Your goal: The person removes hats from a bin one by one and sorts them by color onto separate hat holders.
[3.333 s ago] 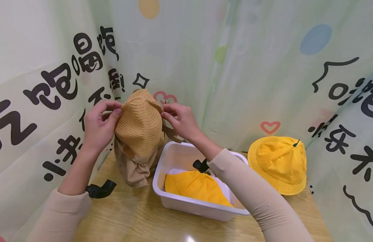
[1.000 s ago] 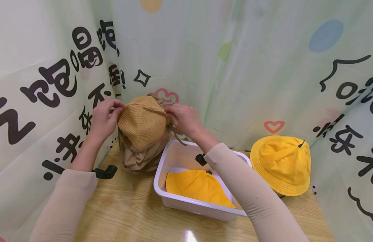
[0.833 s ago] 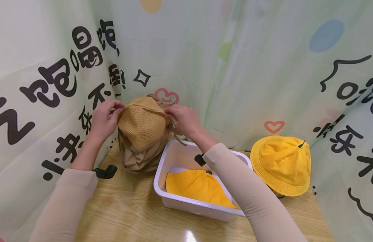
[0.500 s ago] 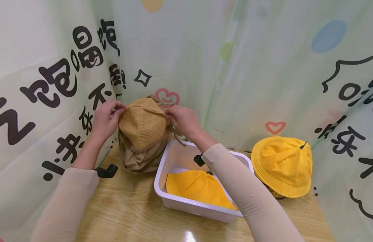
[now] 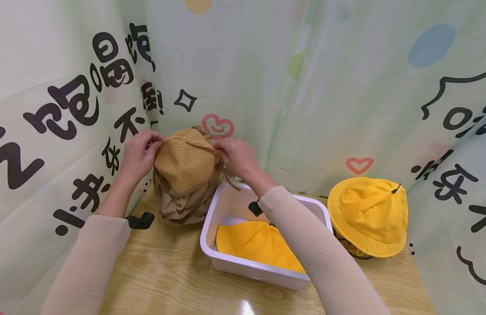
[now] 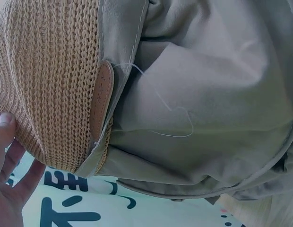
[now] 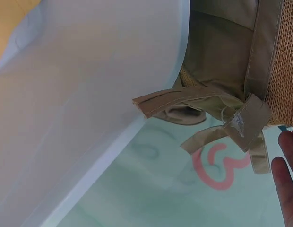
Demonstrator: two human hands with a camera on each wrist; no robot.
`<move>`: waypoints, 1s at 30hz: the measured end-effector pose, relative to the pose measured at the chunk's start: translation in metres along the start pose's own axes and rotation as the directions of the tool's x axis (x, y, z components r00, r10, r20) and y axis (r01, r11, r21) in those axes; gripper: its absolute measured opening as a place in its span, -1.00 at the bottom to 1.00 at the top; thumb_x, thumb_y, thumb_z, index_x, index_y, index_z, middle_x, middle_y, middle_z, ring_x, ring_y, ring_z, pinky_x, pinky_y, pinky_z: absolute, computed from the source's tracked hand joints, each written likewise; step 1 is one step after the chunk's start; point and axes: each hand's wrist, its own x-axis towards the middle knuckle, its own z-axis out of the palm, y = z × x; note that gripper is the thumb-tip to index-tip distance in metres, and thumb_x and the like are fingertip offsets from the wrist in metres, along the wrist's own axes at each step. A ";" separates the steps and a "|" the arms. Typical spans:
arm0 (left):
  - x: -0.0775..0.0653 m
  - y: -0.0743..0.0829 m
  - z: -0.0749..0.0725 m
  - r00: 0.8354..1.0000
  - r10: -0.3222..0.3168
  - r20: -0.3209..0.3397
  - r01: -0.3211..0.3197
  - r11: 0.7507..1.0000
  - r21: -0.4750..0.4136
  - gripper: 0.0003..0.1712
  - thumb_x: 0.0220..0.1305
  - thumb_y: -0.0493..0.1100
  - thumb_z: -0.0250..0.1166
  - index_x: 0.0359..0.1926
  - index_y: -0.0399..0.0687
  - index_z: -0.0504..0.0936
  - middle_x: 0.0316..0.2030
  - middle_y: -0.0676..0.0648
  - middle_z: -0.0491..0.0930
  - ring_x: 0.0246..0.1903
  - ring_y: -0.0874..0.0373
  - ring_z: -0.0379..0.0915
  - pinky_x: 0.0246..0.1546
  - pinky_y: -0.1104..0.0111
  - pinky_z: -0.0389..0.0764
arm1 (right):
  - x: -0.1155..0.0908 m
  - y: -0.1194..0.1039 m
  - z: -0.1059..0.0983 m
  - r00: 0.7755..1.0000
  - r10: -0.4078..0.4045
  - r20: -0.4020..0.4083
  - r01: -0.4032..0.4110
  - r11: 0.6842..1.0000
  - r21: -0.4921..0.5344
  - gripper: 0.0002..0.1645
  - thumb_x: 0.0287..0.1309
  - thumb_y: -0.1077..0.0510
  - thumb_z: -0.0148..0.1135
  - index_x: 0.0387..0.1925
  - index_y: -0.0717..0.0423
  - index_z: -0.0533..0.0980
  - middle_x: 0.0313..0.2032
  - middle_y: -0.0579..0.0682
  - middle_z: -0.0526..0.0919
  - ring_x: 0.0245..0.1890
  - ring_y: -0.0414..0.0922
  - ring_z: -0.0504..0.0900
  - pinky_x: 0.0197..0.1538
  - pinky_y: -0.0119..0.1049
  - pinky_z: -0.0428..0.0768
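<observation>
A sun hat (image 5: 185,162) with a tan knitted crown and a khaki cloth brim sits at the back left of the table. At the left of the crown, my left hand (image 5: 138,153) pinches the knit between thumb and fingers. My right hand (image 5: 237,157) pinches the crown's right side. The left wrist view shows a small leather tag (image 6: 102,101) on the band and a loose white thread on the brim. In the right wrist view, cloth ties (image 7: 217,113) form a bow near my right fingers (image 7: 284,175). What is under the hat is hidden.
A white plastic tub (image 5: 251,269) stands right of the hat, with a folded yellow hat (image 5: 258,243) inside. Farther right, another yellow hat (image 5: 367,214) sits on something mostly covered. Printed curtains (image 5: 243,78) enclose the wooden table (image 5: 168,271) behind and at the sides.
Since the oldest frame, both hands have lowered the sun hat a little and its brim has spread out. Over the last second the hat and hands have barely moved.
</observation>
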 end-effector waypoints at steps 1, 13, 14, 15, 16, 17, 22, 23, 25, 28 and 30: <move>0.000 -0.001 0.000 1.000 0.000 -0.002 0.000 1.000 0.003 -0.92 0.36 -0.40 0.22 -0.22 -0.36 0.63 -0.25 -0.29 0.62 -0.22 -0.14 0.55 -0.23 0.15 0.51 | 0.000 0.000 0.000 1.000 -0.002 -0.001 0.002 1.000 0.002 -0.79 0.38 0.03 0.20 -0.09 -0.04 0.68 -0.11 -0.12 0.74 -0.22 -0.07 0.68 -0.17 -0.13 0.63; -0.001 -0.010 0.003 0.999 -0.034 0.008 0.034 0.999 -0.012 -0.91 0.38 -0.40 0.19 -0.22 -0.38 0.62 -0.25 -0.31 0.60 -0.18 -0.18 0.57 -0.14 -0.05 0.62 | 0.004 -0.001 0.006 1.000 0.002 -0.002 -0.002 1.000 -0.007 -0.80 0.39 0.03 0.20 -0.10 -0.07 0.68 -0.14 -0.14 0.73 -0.23 -0.11 0.68 -0.20 -0.15 0.63; -0.002 -0.011 0.004 0.999 -0.040 0.009 0.040 0.999 -0.010 -0.91 0.39 -0.40 0.19 -0.21 -0.37 0.62 -0.25 -0.30 0.60 -0.17 -0.18 0.56 -0.13 -0.06 0.62 | 0.004 -0.001 0.007 1.000 0.005 -0.001 -0.005 1.000 -0.011 -0.80 0.39 0.03 0.20 -0.10 -0.08 0.68 -0.14 -0.15 0.73 -0.23 -0.11 0.68 -0.20 -0.14 0.63; -0.002 -0.013 0.004 0.999 -0.043 0.009 0.043 0.999 -0.010 -0.91 0.39 -0.40 0.19 -0.21 -0.38 0.62 -0.25 -0.31 0.59 -0.18 -0.18 0.56 -0.13 -0.06 0.61 | 0.005 -0.001 0.008 1.000 0.011 0.001 -0.011 1.000 -0.014 -0.80 0.39 0.02 0.20 -0.09 -0.09 0.68 -0.13 -0.15 0.73 -0.22 -0.11 0.68 -0.21 -0.14 0.63; -0.003 -0.014 0.006 0.999 -0.046 0.009 0.046 0.999 -0.006 -0.90 0.39 -0.39 0.19 -0.21 -0.37 0.62 -0.25 -0.31 0.59 -0.18 -0.18 0.56 -0.15 -0.06 0.61 | 0.005 -0.001 0.009 1.000 0.016 0.004 -0.016 1.000 -0.018 -0.80 0.39 0.02 0.19 -0.09 -0.10 0.68 -0.13 -0.16 0.73 -0.22 -0.11 0.68 -0.21 -0.13 0.63; -0.003 -0.014 0.007 0.999 -0.049 0.009 0.049 0.999 -0.002 -0.90 0.40 -0.38 0.19 -0.21 -0.37 0.62 -0.26 -0.30 0.59 -0.19 -0.18 0.56 -0.16 -0.05 0.61 | 0.005 -0.001 0.010 1.000 0.020 0.008 -0.020 1.000 -0.021 -0.80 0.39 0.01 0.19 -0.09 -0.10 0.68 -0.12 -0.16 0.73 -0.20 -0.10 0.68 -0.20 -0.13 0.63; -0.004 -0.017 0.011 0.998 -0.056 -0.003 0.056 0.998 0.010 -0.91 0.39 -0.37 0.20 -0.21 -0.34 0.62 -0.26 -0.30 0.59 -0.19 -0.18 0.54 -0.22 0.03 0.55 | 0.008 0.000 0.013 0.999 0.039 0.013 -0.039 0.999 -0.015 -0.79 0.40 0.04 0.19 -0.07 -0.08 0.69 -0.11 -0.13 0.74 -0.18 -0.10 0.69 -0.17 -0.13 0.63; -0.004 -0.017 0.012 0.998 -0.056 -0.010 0.056 0.998 0.005 -0.92 0.38 -0.37 0.21 -0.22 -0.34 0.62 -0.25 -0.30 0.59 -0.18 -0.18 0.54 -0.21 0.04 0.55 | 0.008 0.000 0.013 0.999 0.040 0.005 -0.040 0.999 -0.015 -0.79 0.39 0.04 0.20 -0.08 -0.08 0.69 -0.12 -0.12 0.74 -0.18 -0.10 0.69 -0.17 -0.13 0.63; -0.002 -0.015 0.012 0.998 -0.050 -0.035 0.050 0.999 -0.003 -0.93 0.37 -0.39 0.22 -0.23 -0.35 0.63 -0.26 -0.31 0.60 -0.18 -0.20 0.53 -0.18 0.04 0.52 | 0.010 0.000 0.012 0.999 0.037 -0.020 -0.038 0.999 -0.015 -0.79 0.38 0.05 0.21 -0.07 -0.06 0.70 -0.13 -0.10 0.75 -0.19 -0.09 0.70 -0.17 -0.14 0.64; 0.003 -0.010 0.012 0.996 -0.037 -0.078 0.036 0.999 -0.011 -0.93 0.35 -0.40 0.23 -0.23 -0.36 0.63 -0.26 -0.31 0.62 -0.19 -0.20 0.52 -0.13 0.03 0.47 | 0.014 0.000 0.008 0.997 0.023 -0.080 -0.025 1.000 -0.016 -0.79 0.38 0.08 0.21 -0.08 -0.01 0.70 -0.14 -0.07 0.75 -0.19 -0.07 0.72 -0.17 -0.14 0.65; 0.007 -0.005 0.011 0.995 -0.029 -0.101 0.028 1.000 -0.014 -0.93 0.36 -0.39 0.22 -0.23 -0.36 0.63 -0.26 -0.30 0.62 -0.20 -0.19 0.50 -0.12 0.03 0.43 | 0.017 0.000 0.004 0.993 0.014 -0.119 -0.016 1.000 -0.016 -0.78 0.38 0.10 0.21 -0.08 0.02 0.71 -0.14 -0.04 0.76 -0.17 -0.06 0.72 -0.15 -0.14 0.66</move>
